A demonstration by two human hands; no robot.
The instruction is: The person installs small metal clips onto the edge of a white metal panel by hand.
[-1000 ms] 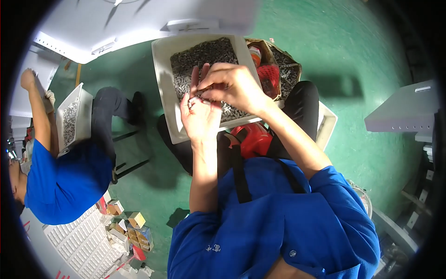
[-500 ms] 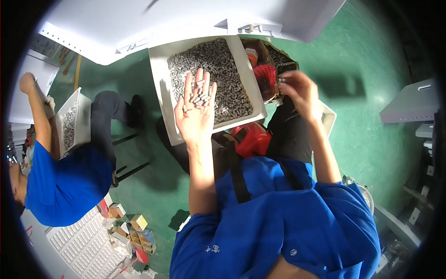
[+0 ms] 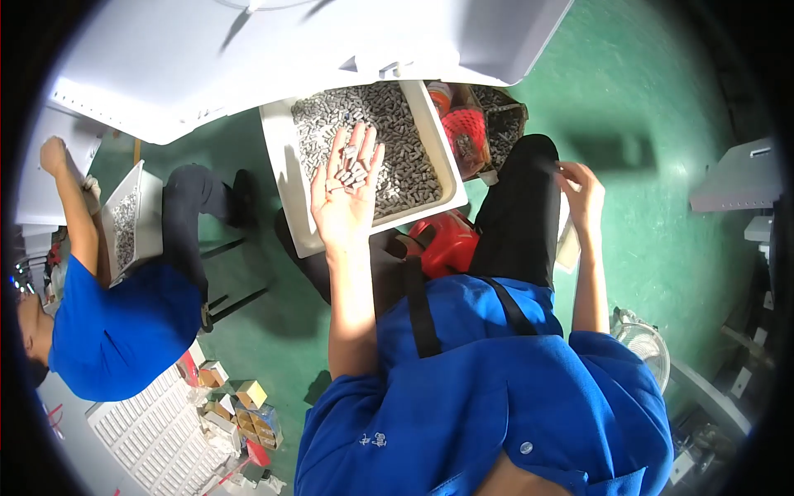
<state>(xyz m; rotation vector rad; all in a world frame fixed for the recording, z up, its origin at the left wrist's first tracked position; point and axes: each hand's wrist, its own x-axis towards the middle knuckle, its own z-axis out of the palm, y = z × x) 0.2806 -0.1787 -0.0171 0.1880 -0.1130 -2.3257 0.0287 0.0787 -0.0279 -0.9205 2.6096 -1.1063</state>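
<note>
My left hand (image 3: 346,217) is palm up over the white bin, fingers stretched and slightly apart. Several small grey metal cylinders (image 3: 353,174) rest on its palm and fingers. Beneath it, the white bin (image 3: 454,182) is filled with many more loose metal cylinders (image 3: 418,157). My right hand (image 3: 585,197) is off to the right, beside my right knee. Its thumb and fingertips are drawn together; a blurred sliver shows near them, too unclear to name.
A large white panel (image 3: 273,58) overhangs the bin's far edge. Right of the bin are a red mesh basket (image 3: 465,126) and a box of metal pieces (image 3: 503,131). A red container (image 3: 451,245) sits between my legs. On the left, a co-worker (image 3: 124,331) sits by another white bin (image 3: 147,219).
My right hand has moved right and slightly down, away from the boxes beside the bin. The left hand stays over the bin with its cylinders. The view has shifted slightly.
</note>
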